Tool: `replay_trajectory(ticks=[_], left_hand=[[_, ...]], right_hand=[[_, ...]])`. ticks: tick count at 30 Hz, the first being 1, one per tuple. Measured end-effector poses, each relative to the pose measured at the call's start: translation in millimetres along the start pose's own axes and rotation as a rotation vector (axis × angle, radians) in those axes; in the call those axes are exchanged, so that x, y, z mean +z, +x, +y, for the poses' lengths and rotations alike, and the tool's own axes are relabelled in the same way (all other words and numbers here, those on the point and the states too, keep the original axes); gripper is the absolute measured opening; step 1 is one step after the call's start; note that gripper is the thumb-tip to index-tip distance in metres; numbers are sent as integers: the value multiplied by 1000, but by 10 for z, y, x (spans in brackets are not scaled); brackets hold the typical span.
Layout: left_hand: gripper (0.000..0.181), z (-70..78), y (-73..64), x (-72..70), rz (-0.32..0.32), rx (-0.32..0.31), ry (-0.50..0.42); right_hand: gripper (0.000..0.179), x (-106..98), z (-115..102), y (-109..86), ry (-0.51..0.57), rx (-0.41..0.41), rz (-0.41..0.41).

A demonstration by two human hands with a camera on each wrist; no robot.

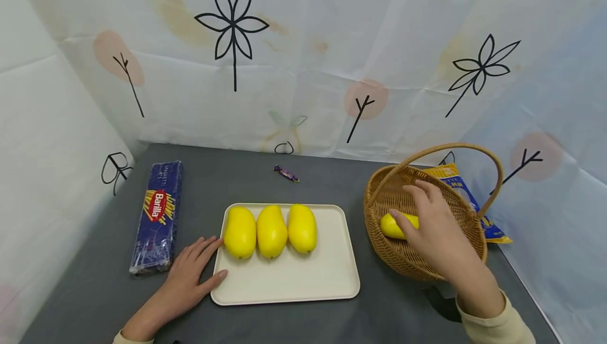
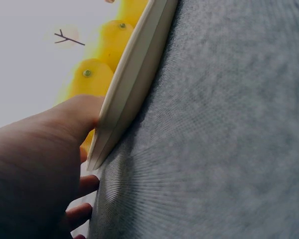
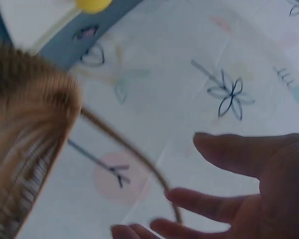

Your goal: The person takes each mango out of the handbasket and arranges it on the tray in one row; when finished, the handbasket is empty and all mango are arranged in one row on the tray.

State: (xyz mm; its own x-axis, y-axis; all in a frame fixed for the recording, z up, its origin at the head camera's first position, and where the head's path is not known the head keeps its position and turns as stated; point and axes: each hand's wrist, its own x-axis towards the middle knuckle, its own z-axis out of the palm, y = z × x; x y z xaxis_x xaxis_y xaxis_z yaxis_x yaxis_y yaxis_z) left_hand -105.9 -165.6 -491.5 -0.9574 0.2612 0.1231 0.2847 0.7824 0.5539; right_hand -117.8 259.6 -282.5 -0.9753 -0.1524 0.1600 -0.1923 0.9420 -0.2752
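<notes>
Three yellow oval fruits, mango-like (image 1: 272, 232), lie side by side across the upper part of a cream tray (image 1: 303, 286). At the tray's left edge my left hand (image 1: 192, 275) rests with fingers extended; its thumb touches the rim, also seen in the left wrist view. Over the wicker basket (image 1: 379, 249) on the right reaches my right hand (image 1: 436, 228), thumb and fingers spread apart. Nothing is between them in the right wrist view. Another yellow fruit (image 1: 391, 226) lies inside the basket, partly hidden by that hand.
A blue Barilla spaghetti pack (image 1: 158, 217) lies left of the tray. A small purple wrapped candy (image 1: 286, 174) is behind the tray. Behind the basket's tall arched handle (image 1: 450, 146) a blue and yellow bag (image 1: 495, 232) is partly hidden. Patterned cloth hangs around the grey table.
</notes>
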Motion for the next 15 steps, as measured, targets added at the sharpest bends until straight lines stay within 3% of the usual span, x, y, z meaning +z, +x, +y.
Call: replay_trajectory(ticks=[5, 9, 15], left_hand=[[65, -12, -3, 6, 75, 27, -3], [65, -20, -2, 17, 118, 42, -1], [63, -5, 26, 57, 144, 59, -23]], right_hand=[[55, -125, 408, 304, -78, -2, -283], [59, -19, 709, 584, -113, -52, -475], [67, 216, 1043, 783, -110, -26, -682]])
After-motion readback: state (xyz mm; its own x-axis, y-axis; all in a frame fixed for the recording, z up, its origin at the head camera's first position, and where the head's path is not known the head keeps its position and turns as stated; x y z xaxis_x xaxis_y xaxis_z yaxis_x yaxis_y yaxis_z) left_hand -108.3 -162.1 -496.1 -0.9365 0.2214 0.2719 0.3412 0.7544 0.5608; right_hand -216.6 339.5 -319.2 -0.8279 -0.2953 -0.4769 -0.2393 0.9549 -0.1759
